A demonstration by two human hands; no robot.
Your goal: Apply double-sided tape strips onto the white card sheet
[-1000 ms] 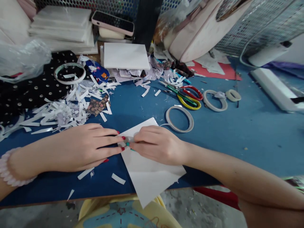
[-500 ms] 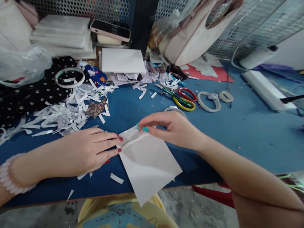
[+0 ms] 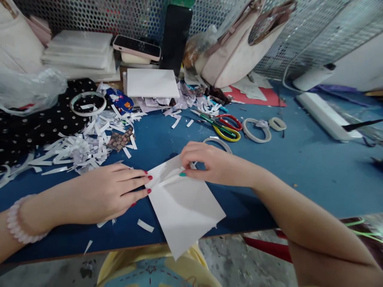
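Observation:
A white sheet of paper [image 3: 187, 215] lies slantwise at the table's front edge, its lower corner hanging over. My left hand [image 3: 104, 192] lies flat, fingers stretched out, with the fingertips at the sheet's left corner. Across the upper part of the sheet runs a narrow white strip [image 3: 167, 180], its right end lifted toward my right hand [image 3: 206, 164]. Thumb and curled fingers of that hand are closed in a pinch on the strip's end; the fingertips are partly hidden. Just behind the right hand is a roll of tape [image 3: 220, 144], partly covered.
Scissors with red and yellow handles [image 3: 226, 126] lie behind my right hand, beside more tape rolls [image 3: 256, 130]. Paper scraps [image 3: 80, 143] are heaped at the left. Behind stand a white paper stack [image 3: 152, 83], a phone [image 3: 137, 47] and a bag [image 3: 221, 63]. A white power strip [image 3: 321, 115] lies right.
My right hand's fingers have curled in more tightly, and the hand has shifted slightly right over the sheet with the strip's end. My left hand stays at the corner. The view has shifted a little.

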